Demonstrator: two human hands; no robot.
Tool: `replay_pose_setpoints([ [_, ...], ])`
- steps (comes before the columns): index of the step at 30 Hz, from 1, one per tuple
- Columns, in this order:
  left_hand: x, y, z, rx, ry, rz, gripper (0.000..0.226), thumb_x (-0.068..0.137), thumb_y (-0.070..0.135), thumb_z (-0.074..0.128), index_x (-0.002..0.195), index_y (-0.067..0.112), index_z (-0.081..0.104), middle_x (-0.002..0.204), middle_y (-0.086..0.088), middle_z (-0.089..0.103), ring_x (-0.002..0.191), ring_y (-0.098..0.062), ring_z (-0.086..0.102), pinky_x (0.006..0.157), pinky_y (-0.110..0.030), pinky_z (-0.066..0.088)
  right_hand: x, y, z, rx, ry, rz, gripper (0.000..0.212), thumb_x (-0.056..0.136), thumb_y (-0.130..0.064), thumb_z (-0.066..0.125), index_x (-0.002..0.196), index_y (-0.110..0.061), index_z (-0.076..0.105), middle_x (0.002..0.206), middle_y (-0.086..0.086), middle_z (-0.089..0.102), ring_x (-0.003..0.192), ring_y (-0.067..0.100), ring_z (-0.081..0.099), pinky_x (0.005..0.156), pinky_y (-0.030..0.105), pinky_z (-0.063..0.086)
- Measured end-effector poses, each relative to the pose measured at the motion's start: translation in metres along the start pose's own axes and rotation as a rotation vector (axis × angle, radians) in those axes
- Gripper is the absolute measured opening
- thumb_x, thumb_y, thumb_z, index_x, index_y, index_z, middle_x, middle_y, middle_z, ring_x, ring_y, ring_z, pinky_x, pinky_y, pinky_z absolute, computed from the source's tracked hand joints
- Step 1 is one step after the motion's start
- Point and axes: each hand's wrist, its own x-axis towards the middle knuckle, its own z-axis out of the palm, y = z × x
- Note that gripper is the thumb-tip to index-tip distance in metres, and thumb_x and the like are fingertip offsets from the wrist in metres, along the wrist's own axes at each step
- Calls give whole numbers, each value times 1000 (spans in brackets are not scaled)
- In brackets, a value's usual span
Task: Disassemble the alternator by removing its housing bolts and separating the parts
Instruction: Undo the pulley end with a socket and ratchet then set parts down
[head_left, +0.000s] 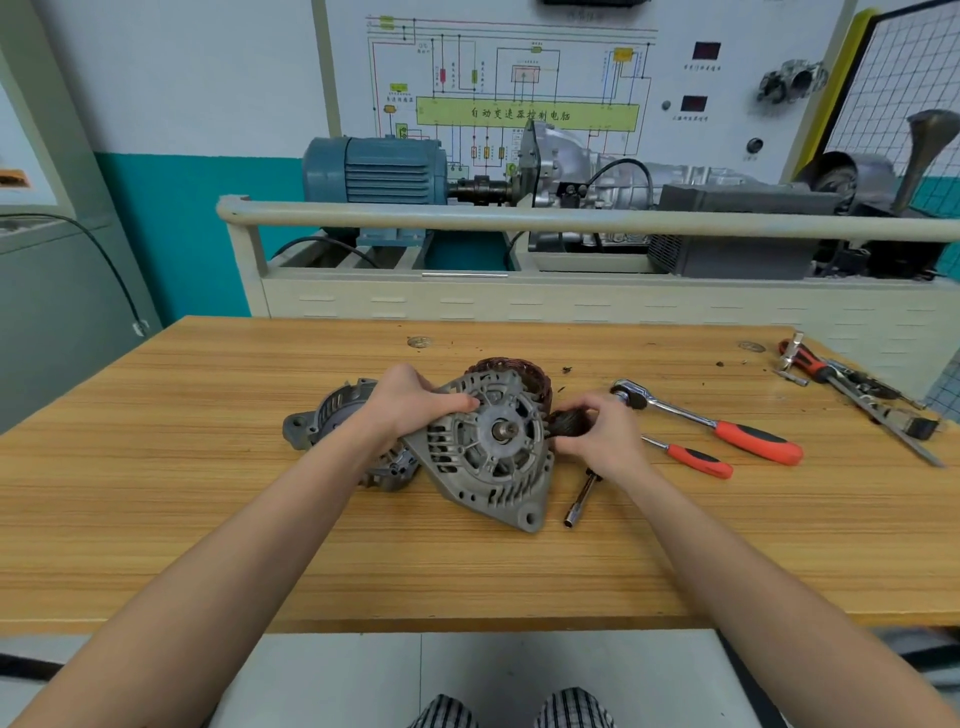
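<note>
**Alternator housing tilted on the bench, both hands on it**

We see the grey housing half standing tilted on the wooden table, shaft end facing us, copper windings showing behind its top edge. Our left hand grips its upper left rim, thumb laid across the face. Our right hand pinches a dark part at the right rim. The other housing half lies left, behind the left hand. A socket extension, screwdriver and ratchet lie right.
</note>
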Motion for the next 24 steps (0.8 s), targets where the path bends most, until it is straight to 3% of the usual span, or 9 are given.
replay_pose_setpoints([
  [4, 0, -7, -1, -54, -27, 32, 43, 68, 38, 84, 84, 2, 67, 76, -15, 66, 71, -24, 63, 66, -34, 46, 3, 5, 10, -67, 14, 20, 40, 65, -18, 87, 101, -24, 69, 114, -1, 67, 109, 18, 59, 94, 37, 47],
  [9, -2, -16, -1, -141, -21, 51, 44, 66, 32, 87, 86, 3, 62, 78, -11, 69, 73, -23, 67, 72, -39, 53, -10, 11, 4, -205, -35, 66, 48, 62, -29, 89, 99, -24, 59, 109, 0, 67, 103, 21, 61, 87, 38, 50],
  [12, -3, -20, 0, -177, -17, 49, 46, 66, 30, 88, 90, 6, 57, 82, -10, 64, 75, -23, 63, 73, -39, 52, -10, 9, 0, -242, -87, 26, 52, 69, -12, 82, 115, -22, 59, 124, 2, 62, 115, 24, 57, 97, 40, 45],
  [14, -3, -21, 0, -198, -22, 62, 42, 67, 28, 87, 86, 9, 55, 79, -8, 62, 71, -20, 61, 69, -35, 50, -10, -4, -8, 30, -149, 49, 60, 74, -1, 72, 129, -20, 55, 134, -3, 55, 112, 15, 60, 95, 38, 49],
  [16, -3, -22, 0, -209, -29, 66, 39, 67, 26, 87, 83, 9, 56, 77, -8, 63, 71, -21, 61, 71, -35, 49, -17, -22, -13, 386, -269, 97, 62, 76, -22, 78, 133, -16, 51, 131, -4, 58, 114, 12, 59, 102, 37, 46],
  [18, -3, -22, -1, -224, -48, 63, 38, 67, 26, 87, 81, 10, 56, 69, -4, 66, 66, -18, 64, 68, -33, 51, -24, -35, -12, 427, -343, 147, 93, 61, -61, 78, 135, -13, 49, 124, -4, 59, 113, 13, 56, 103, 37, 45],
  [19, -3, -21, -1, -218, -56, 64, 40, 66, 29, 87, 81, 11, 56, 66, 0, 67, 64, -15, 65, 65, -29, 52, -27, -42, -11, 361, -341, 146, 107, 50, -71, 74, 137, -13, 48, 124, -3, 58, 113, 13, 55, 103, 38, 45],
  [21, -4, -18, -1, -108, -48, 92, 51, 57, 48, 86, 76, 17, 50, 72, 3, 61, 67, -14, 58, 67, -27, 48, -32, -52, -7, 261, -342, 129, 121, 39, -77, 69, 140, -14, 44, 133, -1, 54, 119, 16, 53, 104, 39, 44],
  [24, -7, -12, -1, 76, -56, 163, 67, 35, 74, 73, 67, 29, 35, 71, 8, 38, 62, -7, 36, 59, -22, 30, -32, -58, -2, 251, -349, 163, 126, 40, -74, 71, 146, -16, 35, 144, 1, 46, 129, 20, 46, 106, 39, 40],
])
